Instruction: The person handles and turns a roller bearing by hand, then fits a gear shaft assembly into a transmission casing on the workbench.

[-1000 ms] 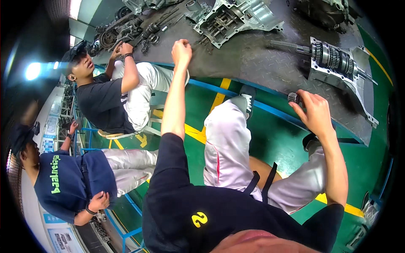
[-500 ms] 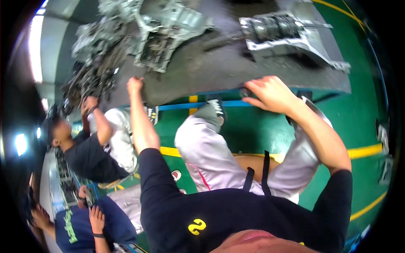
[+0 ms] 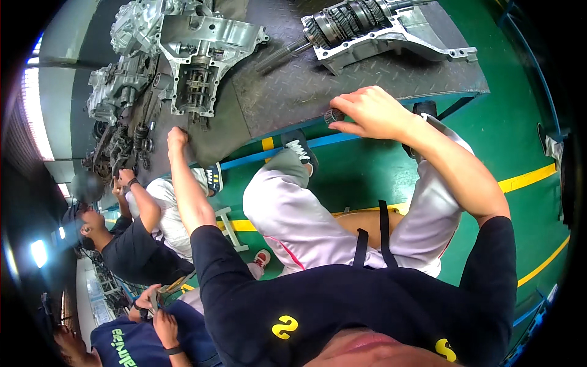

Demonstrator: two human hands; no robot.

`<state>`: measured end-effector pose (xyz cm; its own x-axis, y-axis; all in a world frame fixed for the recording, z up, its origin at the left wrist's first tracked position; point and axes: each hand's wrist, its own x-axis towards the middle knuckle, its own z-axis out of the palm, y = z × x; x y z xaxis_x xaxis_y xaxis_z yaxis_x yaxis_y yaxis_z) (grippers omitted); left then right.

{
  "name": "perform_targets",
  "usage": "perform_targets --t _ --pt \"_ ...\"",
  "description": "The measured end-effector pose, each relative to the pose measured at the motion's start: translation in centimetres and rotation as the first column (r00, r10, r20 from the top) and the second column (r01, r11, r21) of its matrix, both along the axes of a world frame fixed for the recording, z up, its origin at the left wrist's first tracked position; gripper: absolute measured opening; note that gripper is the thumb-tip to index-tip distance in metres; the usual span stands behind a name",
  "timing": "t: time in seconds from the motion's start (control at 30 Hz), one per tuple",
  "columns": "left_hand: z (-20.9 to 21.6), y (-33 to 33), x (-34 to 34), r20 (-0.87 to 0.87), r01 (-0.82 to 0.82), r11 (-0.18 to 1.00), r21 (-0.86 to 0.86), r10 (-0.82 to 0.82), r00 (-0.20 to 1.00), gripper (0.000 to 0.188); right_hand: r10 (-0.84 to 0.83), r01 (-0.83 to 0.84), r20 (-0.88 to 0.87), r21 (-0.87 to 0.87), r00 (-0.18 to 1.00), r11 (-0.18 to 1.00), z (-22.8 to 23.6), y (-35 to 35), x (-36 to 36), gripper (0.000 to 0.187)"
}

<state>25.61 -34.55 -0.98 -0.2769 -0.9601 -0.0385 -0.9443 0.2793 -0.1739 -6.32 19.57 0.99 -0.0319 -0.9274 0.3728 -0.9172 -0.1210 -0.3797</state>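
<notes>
Small ribbed metal ring [image 3: 334,115], pinched in the right hand [image 3: 372,112] at the near edge of the dark checker-plate table [image 3: 342,85].

Ring half hidden behind thumb and fingertips, its inner detail too small to make out. Right forearm raised from the lower right, wrist bent, fingers curled around the part above the grey-trousered knees [image 3: 293,208]. Left hand [image 3: 177,137] clenched into a fist, knuckles down on the table edge, arm stretched straight; whether anything sits inside the fist, impossible to tell. Further left, a seated person in a black shirt [image 3: 131,257] reaching up to the table, face cut by the dark rim. Beyond the hands, an open aluminium gearbox housing [image 3: 199,58] and a gear shaft assembly [image 3: 361,24], its far end cut off at the top.
</notes>
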Motion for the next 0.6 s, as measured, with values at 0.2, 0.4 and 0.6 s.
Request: perform_targets --t 0.2,0.4,0.6 --pt "2.2 -0.6 1.5 0.069 -0.013 0.999 0.042 0.01 0.998 0.033 0.0 0.0 -0.003 -0.018 1.0 1.0 0.9 -0.1 -0.1 0.035" --pt "5.4 8.9 -1.4 -0.544 0.117 0.954 -0.275 -0.255 0.8 0.026 -0.037 0.042 0.112 -0.045 0.993 0.998 0.7 0.1 -0.3 0.035" --pt "10.7 32.7 -10.1 -0.98 0.631 0.765 0.131 0.006 0.197 0.018 -0.011 0.012 0.684 0.004 0.729 1.0 2.4 -0.9 1.1 0.029"
